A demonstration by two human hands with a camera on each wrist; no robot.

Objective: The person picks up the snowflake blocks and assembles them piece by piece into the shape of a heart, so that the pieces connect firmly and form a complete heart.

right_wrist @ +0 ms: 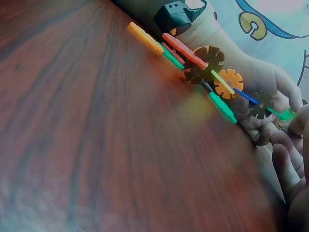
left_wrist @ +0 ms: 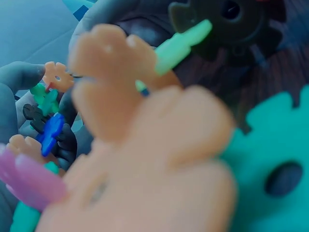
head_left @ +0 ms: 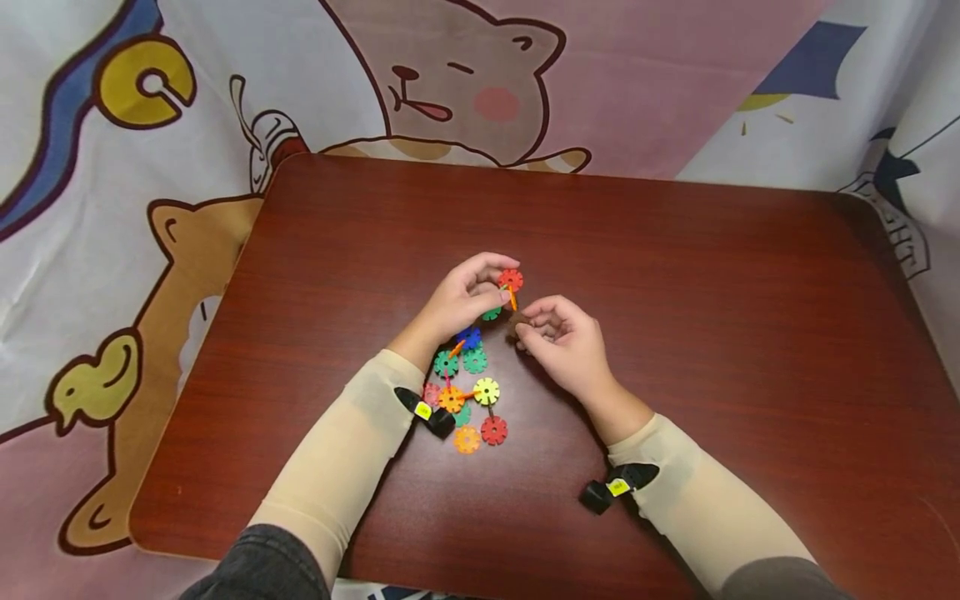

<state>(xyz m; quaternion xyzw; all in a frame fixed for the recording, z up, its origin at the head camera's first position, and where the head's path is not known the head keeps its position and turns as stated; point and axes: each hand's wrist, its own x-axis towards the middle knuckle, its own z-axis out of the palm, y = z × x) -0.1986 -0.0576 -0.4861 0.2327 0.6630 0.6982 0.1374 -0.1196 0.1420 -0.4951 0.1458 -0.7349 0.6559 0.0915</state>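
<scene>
Notched plastic discs, slotted edge to edge, form a branching chain near the middle of the table. My left hand [head_left: 453, 302] pinches its upper end between thumb and fingers, around a red disc [head_left: 511, 278], an edge-on orange disc [head_left: 513, 297] and a green disc [head_left: 491, 313]. Just right of it, my right hand [head_left: 567, 343] pinches a brown disc [head_left: 515, 325] against that end; whether it is slotted in cannot be told. A blue disc [head_left: 470, 337] hangs lower in the chain, also seen in the left wrist view as a blue disc [left_wrist: 52, 134].
The chain's lower part spreads below the left wrist, with an orange disc [head_left: 451, 400], a yellow disc [head_left: 487, 391] and a red disc [head_left: 494, 430]. Another orange disc [head_left: 467, 440] lies flat on the brown table [head_left: 712, 292]. A printed curtain [head_left: 637, 92] hangs behind the table.
</scene>
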